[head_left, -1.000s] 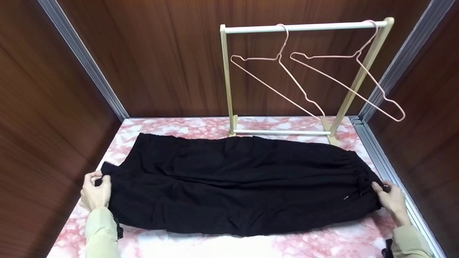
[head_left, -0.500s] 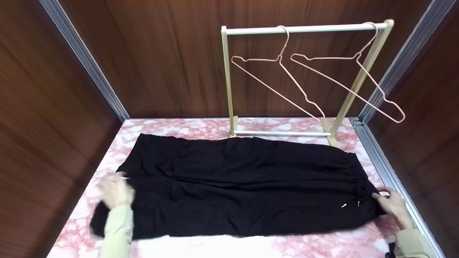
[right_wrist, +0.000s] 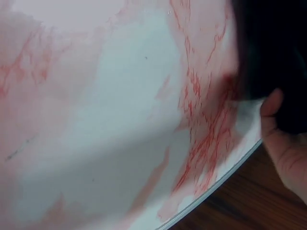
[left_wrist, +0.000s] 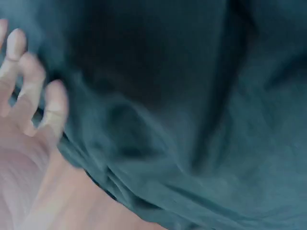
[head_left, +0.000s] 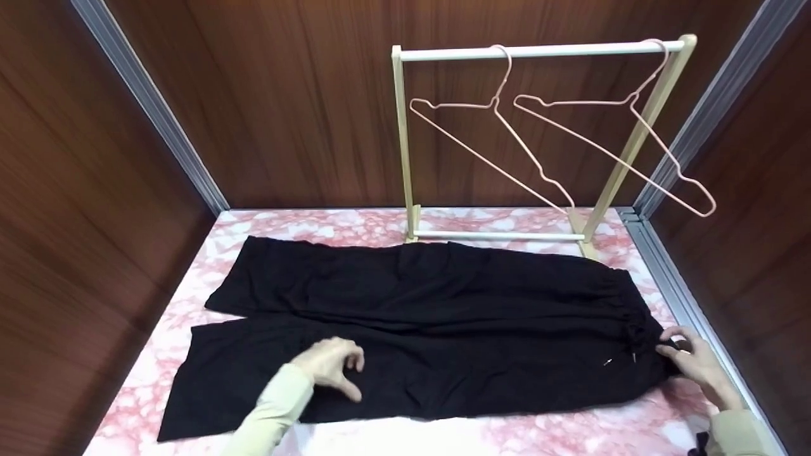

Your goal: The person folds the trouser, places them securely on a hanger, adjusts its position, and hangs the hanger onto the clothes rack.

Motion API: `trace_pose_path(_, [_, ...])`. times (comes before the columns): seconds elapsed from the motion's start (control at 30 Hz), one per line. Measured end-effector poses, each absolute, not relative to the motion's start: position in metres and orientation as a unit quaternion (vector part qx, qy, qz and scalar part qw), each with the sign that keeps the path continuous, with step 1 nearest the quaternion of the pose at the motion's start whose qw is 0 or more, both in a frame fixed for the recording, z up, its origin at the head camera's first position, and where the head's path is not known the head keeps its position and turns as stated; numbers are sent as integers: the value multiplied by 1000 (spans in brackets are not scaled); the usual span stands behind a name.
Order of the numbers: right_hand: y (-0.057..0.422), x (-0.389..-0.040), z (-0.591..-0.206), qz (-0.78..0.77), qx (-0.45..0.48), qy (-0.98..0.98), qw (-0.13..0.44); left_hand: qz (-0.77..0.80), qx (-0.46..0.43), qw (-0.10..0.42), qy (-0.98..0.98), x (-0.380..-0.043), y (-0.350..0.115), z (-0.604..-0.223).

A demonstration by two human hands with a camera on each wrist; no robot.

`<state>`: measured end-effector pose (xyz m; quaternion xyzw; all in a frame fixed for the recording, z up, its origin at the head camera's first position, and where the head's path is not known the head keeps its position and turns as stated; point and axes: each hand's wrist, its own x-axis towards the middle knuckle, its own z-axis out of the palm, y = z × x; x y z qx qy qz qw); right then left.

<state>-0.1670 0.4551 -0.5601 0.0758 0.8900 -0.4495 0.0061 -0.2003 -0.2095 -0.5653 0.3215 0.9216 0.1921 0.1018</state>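
Observation:
A pair of black trousers lies spread across the table, waistband at the right and both leg ends at the left, with a gap between them. White-tipped drawstring ends show near the waist. Over the near leg, my left hand has its fingers apart and loosely bent, with nothing in them. In the left wrist view that hand is beside the fabric, which looks dark teal there. My right hand pinches the near corner of the waistband. Its thumb lies against the dark cloth in the right wrist view.
Behind the trousers stands a small rack with a white rail. Two pink hangers hang from it. Wood-patterned panels enclose the marbled pink and white table at the back and sides. A metal edge strip runs along the right.
My left hand has let go of the trouser leg end and moved right over the near leg. That leg end now lies flat, nearer me. My right hand has come slightly nearer, still gripping the waistband.

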Motion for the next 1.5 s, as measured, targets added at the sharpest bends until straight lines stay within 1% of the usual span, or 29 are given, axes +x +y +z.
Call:
trace_pose_path(0.03, [456, -167, -560, -459, 68, 886, -2, 174, 323, 112, 924, -198, -205, -566])
trace_pose_path(0.1, [458, -166, -559, -501, 52, 864, 0, 149, 328, 122, 925, -195, -199, -568])
trace_pose_path(0.2, [464, -163, -555, -606, 25, 794, 30, 134, 327, 124, 927, -194, -193, -569])
trace_pose_path(0.3, [469, -160, -551, -675, 5, 734, 68, 134, 327, 107, 929, -197, -192, -569])
trace_pose_path(0.4, [470, -158, -550, -635, -21, 769, 63, 128, 336, 67, 931, -201, -194, -571])
trace_pose_path(0.47, [470, -158, -552, -583, -30, 811, 44, 118, 352, 26, 928, -203, -195, -574])
trace_pose_path(0.6, [464, -161, -559, -531, -54, 846, -18, 75, 385, -71, 917, -206, -196, -583])
trace_pose_path(0.67, [460, -164, -564, -521, -61, 850, -52, 53, 395, -102, 911, -206, -197, -587])
trace_pose_path(0.7, [458, -166, -566, -516, -65, 851, -71, 45, 397, -108, 910, -205, -197, -588])
trace_pose_path(0.77, [455, -168, -570, -492, -74, 860, -110, 37, 397, -101, 912, -204, -199, -590])
trace_pose_path(0.9, [450, -170, -576, -444, -89, 872, -184, 47, 376, -43, 924, -200, -203, -588])
trace_pose_path(1.0, [451, -170, -579, -436, -102, 870, -208, 44, 365, -21, 930, -198, -206, -585])
trace_pose_path(1.07, [453, -170, -579, -441, -109, 867, -205, 37, 370, -23, 928, -198, -207, -584])
trace_pose_path(1.17, [457, -168, -577, -452, -117, 864, -188, -6, 378, -48, 925, -197, -210, -585])
trace_pose_path(1.27, [460, -166, -573, -459, -111, 864, -174, -70, 372, -95, 921, -197, -213, -589])
trace_pose_path(1.33, [462, -164, -570, -462, -96, 867, -162, -112, 361, -138, 915, -198, -216, -592])
trace_pose_path(1.43, [463, -161, -565, -466, -61, 872, -134, -139, 336, -201, 910, -199, -217, -595])
trace_pose_path(1.5, [463, -159, -562, -469, -37, 875, -113, -147, 315, -229, 909, -200, -218, -596])
